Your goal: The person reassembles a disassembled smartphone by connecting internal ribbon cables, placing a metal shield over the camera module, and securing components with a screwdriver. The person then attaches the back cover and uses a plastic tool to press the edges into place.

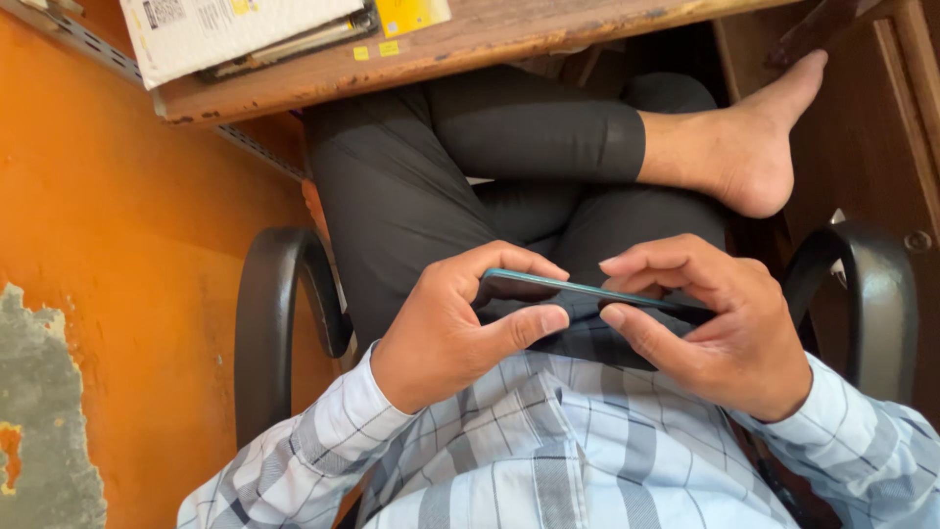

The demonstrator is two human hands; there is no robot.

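Note:
A thin dark smartphone with a teal edge lies edge-on over my lap, held between both hands. My left hand grips its left end, thumb under and fingers curled over the top. My right hand holds the right end, fingers wrapped over it and thumb pressing along the lower side. The screen is not visible from this angle. I sit cross-legged in dark trousers, one bare foot resting on the knee.
Black chair armrests curve at the left and right. A worn wooden desk edge spans the top, with a white package on it. An orange wall with chipped paint fills the left.

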